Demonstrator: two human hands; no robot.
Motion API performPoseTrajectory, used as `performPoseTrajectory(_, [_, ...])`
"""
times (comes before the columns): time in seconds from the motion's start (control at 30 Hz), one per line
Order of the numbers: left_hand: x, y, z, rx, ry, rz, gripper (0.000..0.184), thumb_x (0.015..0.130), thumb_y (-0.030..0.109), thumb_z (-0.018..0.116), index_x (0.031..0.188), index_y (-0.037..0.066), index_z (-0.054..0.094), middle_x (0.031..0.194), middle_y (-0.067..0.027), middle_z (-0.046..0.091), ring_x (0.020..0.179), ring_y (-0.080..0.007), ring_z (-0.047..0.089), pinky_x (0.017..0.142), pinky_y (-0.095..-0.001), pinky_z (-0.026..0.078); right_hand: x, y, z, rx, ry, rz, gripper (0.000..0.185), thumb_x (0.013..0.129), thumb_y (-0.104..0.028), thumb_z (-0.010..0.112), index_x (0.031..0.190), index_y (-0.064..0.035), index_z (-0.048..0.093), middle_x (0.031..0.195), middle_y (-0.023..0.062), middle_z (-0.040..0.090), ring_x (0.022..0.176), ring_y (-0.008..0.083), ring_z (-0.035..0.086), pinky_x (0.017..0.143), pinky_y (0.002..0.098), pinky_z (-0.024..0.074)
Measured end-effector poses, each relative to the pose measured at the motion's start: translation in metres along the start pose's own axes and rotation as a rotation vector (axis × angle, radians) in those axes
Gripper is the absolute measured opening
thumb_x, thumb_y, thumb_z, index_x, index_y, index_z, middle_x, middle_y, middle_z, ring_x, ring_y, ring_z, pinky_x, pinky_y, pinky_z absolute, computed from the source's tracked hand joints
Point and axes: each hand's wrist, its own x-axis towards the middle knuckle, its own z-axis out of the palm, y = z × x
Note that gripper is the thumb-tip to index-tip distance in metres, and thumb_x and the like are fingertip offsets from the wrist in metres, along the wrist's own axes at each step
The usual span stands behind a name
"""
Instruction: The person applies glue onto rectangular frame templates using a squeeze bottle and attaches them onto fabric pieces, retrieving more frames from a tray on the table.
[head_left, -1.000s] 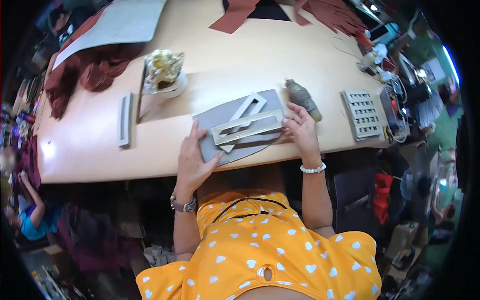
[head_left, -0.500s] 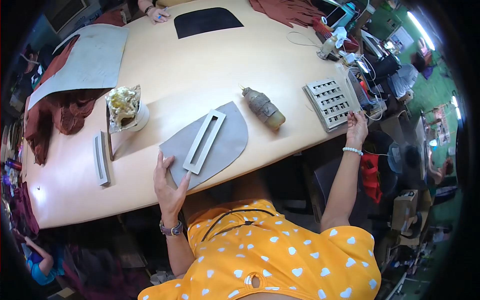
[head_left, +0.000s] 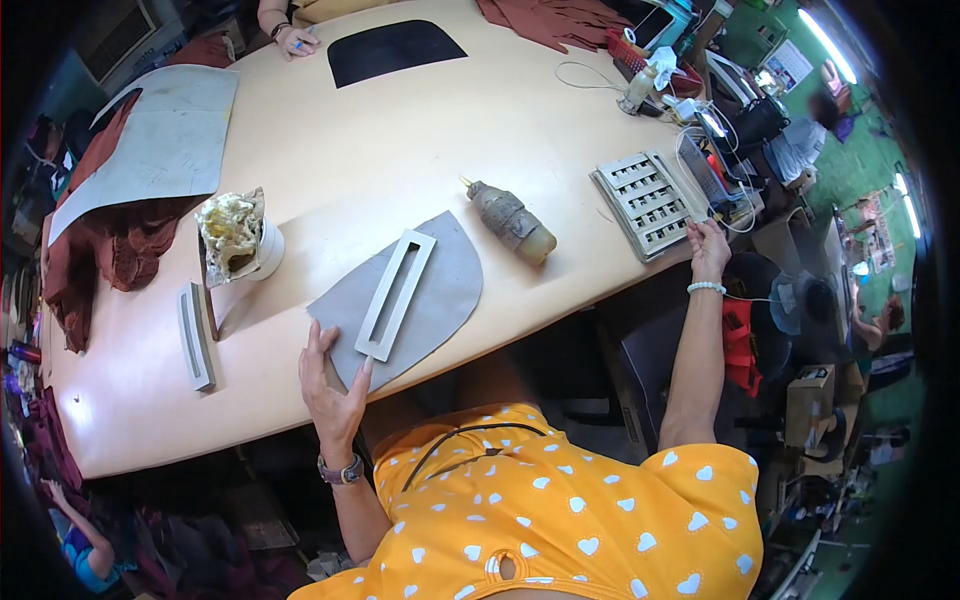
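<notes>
A grey flat piece [head_left: 447, 285] with one curved side lies near the table's front edge. On top of it rests a pale slotted frame [head_left: 396, 295], set at a slant. My left hand [head_left: 333, 392] is open, its fingers spread at the lower left of the grey piece, the thumb at the frame's lower end. My right hand [head_left: 708, 249] is at the front right corner of a stack of pale slotted plates [head_left: 648, 205]; its fingers are closed at the stack's edge, and what they pinch is too small to make out. A wrapped bottle [head_left: 511, 221] lies between the two.
A white tub [head_left: 270, 250] with crusted material stands at the left, beside another slotted frame [head_left: 195, 337]. A black panel [head_left: 396, 52] lies at the back, near another person's hand [head_left: 297, 41]. Dark red material [head_left: 130, 245] and a grey sheet [head_left: 150, 140] cover the left side.
My right hand has moved right from the grey piece to the stack of plates. The upper of two crossed frames has left the grey piece. The view has turned and shifted right.
</notes>
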Motion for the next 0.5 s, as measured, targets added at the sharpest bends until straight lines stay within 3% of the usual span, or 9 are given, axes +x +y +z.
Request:
performPoseTrajectory(0.23, [-0.001,-0.004,-0.001,0.058,0.001,0.046,0.079,0.066,0.007,0.073,0.137,-0.001,0.038,0.113,-0.0143,0.06,0.107,-0.0299,0.051,0.097,-0.041,0.036,-0.019,-0.012,0.008,-0.157,0.048,-0.003,0.037,0.082,0.004,0.055,0.118,0.0073,0.048,0.093,0.0176,0.063,0.074,0.0246,0.068,0.059,0.0265,0.0565])
performPoseTrajectory(0.33, [-0.001,-0.001,-0.002,0.013,-0.007,-0.011,0.079,0.067,0.008,0.074,0.137,0.0,0.038,0.116,-0.0142,0.059,0.109,-0.0304,0.051,0.101,-0.0402,0.033,-0.031,-0.015,0.007,-0.285,0.138,-0.068,0.036,0.084,0.001,0.055,0.119,0.0064,0.05,0.088,0.0117,0.062,0.065,0.0164,0.063,0.052,0.0236,0.0517])
performPoseTrajectory(0.43, [-0.004,-0.004,0.002,-0.148,0.032,-0.056,0.079,0.068,0.011,0.074,0.137,0.0,0.038,0.118,-0.0141,0.058,0.111,-0.0302,0.051,0.105,-0.0438,0.029,-0.053,-0.018,0.014,-0.487,0.132,-0.37,0.036,0.085,-0.003,0.057,0.119,0.0049,0.051,0.082,0.0052,0.059,0.058,0.0092,0.054,0.047,0.0213,0.0444])
performPoseTrajectory(0.47, [-0.005,0.0,0.0,-0.009,0.034,-0.006,0.078,0.069,0.01,0.074,0.137,-0.001,0.037,0.119,-0.0141,0.057,0.113,-0.0289,0.051,0.106,-0.0433,0.028,-0.063,-0.014,0.021,-0.46,0.053,-0.439,0.035,0.085,-0.004,0.057,0.119,0.0024,0.053,0.079,0.0018,0.056,0.056,0.0071,0.05,0.047,0.0221,0.0413])
performPoseTrajectory(0.5, [-0.005,0.006,-0.003,0.131,0.032,0.041,0.078,0.07,0.009,0.074,0.137,-0.002,0.036,0.12,-0.0141,0.056,0.114,-0.0276,0.051,0.107,-0.0428,0.027,-0.092,-0.014,0.039,-0.533,-0.036,-0.501,0.033,0.086,-0.005,0.056,0.118,0.0023,0.055,0.081,0.0021,0.056,0.061,0.0081,0.051,0.054,0.0225,0.0444])
